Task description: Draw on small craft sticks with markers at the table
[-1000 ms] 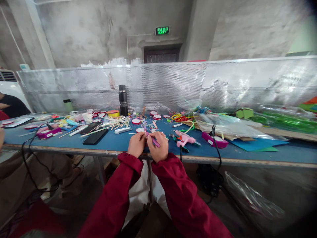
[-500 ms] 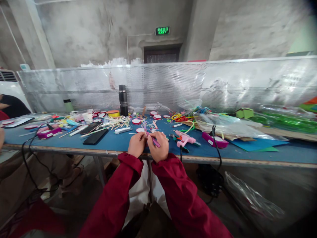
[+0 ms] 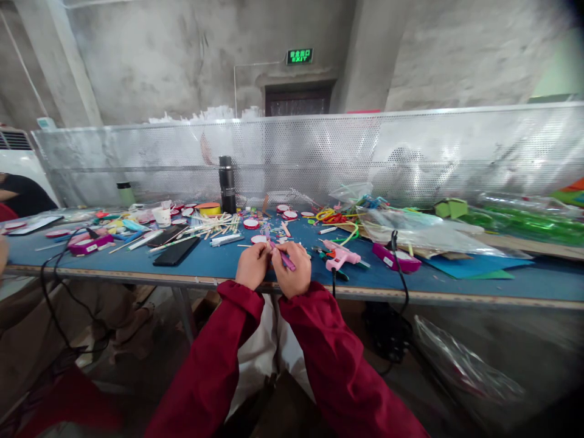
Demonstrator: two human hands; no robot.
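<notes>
Two hands work a pink stick at the near edge of a cluttered blue desk.

The left hand [image 3: 252, 265] and right hand [image 3: 292, 269] meet just above the near edge of the desk [image 3: 456, 283], both in dark red sleeves. The right hand is closed on a thin pink stick [image 3: 286, 260] that slants out from its fingers; the left hand's fingers pinch at the same spot, though what they grip is too small to tell. Just right of the hands lies a pink glue gun [image 3: 341, 255]; to the left, a black phone [image 3: 176, 251]. A black flask [image 3: 227, 184] stands upright at the far side.
</notes>
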